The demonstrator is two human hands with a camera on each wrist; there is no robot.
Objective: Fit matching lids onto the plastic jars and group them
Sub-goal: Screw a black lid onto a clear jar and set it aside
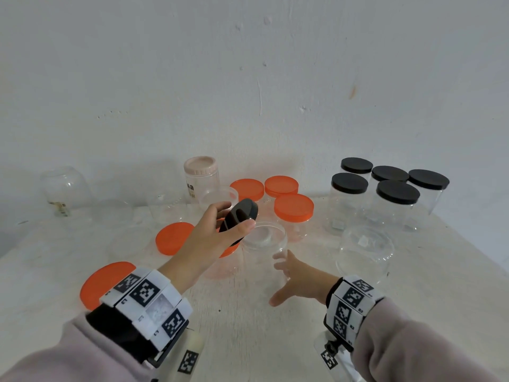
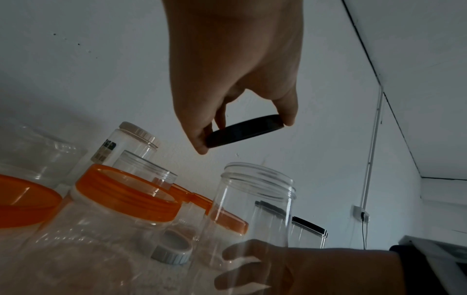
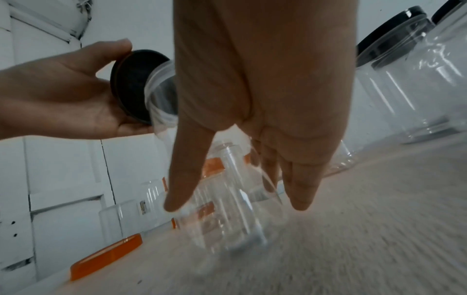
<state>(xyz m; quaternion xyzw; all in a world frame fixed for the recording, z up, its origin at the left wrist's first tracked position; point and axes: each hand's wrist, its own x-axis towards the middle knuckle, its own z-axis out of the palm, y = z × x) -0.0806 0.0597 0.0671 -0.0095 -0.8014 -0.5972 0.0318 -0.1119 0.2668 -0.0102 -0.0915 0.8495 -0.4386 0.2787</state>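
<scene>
A: Two hands in the head view: the left hand [image 1: 212, 232] has its grip on a black lid [image 1: 239, 214], just above the open jar [image 1: 263, 252].

B: Left wrist view: lid pinched at its rim, tilted.

A: Right wrist view: the right hand [image 3: 255, 111] spreads against the jar's side on the worktop [image 3: 353, 229], fingers straight.
</scene>
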